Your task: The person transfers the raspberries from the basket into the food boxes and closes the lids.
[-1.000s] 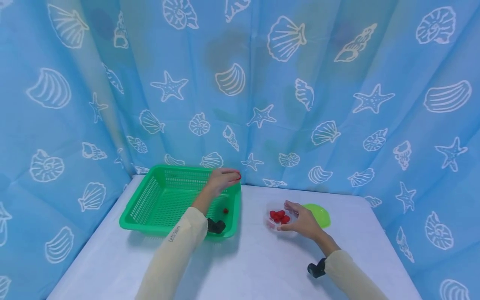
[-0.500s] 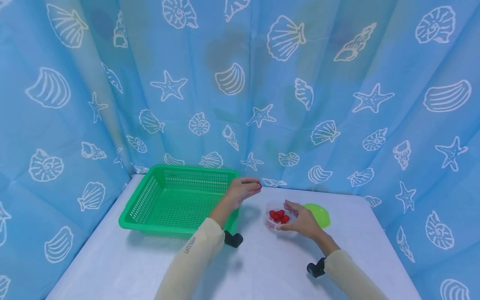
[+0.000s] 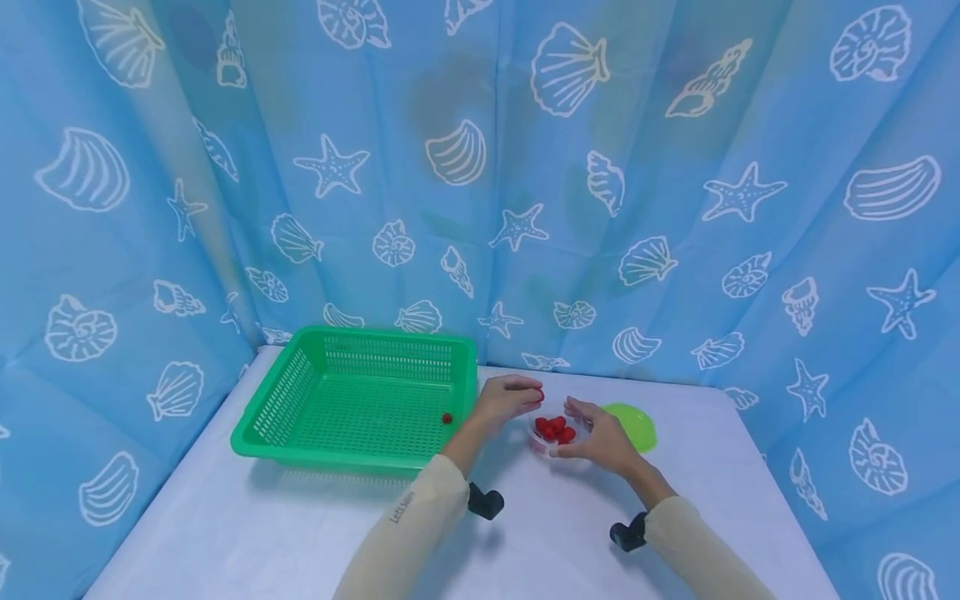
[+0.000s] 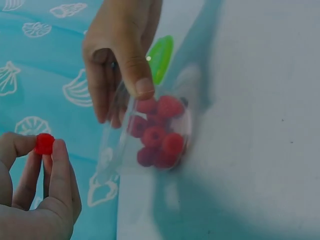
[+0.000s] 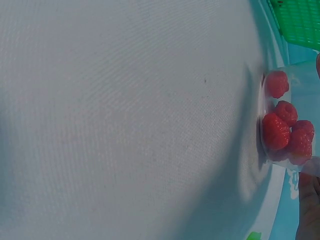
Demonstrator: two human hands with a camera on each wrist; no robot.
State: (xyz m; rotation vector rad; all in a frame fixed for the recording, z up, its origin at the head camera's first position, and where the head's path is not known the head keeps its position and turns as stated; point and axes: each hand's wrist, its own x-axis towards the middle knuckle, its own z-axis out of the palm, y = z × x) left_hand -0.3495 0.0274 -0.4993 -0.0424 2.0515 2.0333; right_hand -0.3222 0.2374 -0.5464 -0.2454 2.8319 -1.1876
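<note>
Between thumb and fingertips my left hand [image 3: 504,403] pinches a single red raspberry [image 4: 44,144], held up just left of a small clear plastic tub [image 4: 112,160]. Several raspberries [image 4: 152,136] lie in the bottom of that tub, which stands on the table. My right hand [image 3: 603,440] holds the tub from its right side, thumb toward the front and fingers at the back. One more raspberry [image 3: 447,418] lies in the right part of a green plastic basket [image 3: 337,461], left of both hands.
A lime green lid [image 3: 633,425] lies on the white-covered table [image 3: 555,542] behind my right hand. A blue curtain [image 3: 480,208] with white shell prints surrounds the table's back and sides. Each wrist wears a black camera mount [image 3: 486,502].
My left hand has moved right, from over the basket's right side to beside the tub, carrying the raspberry. My right hand stays at the tub.
</note>
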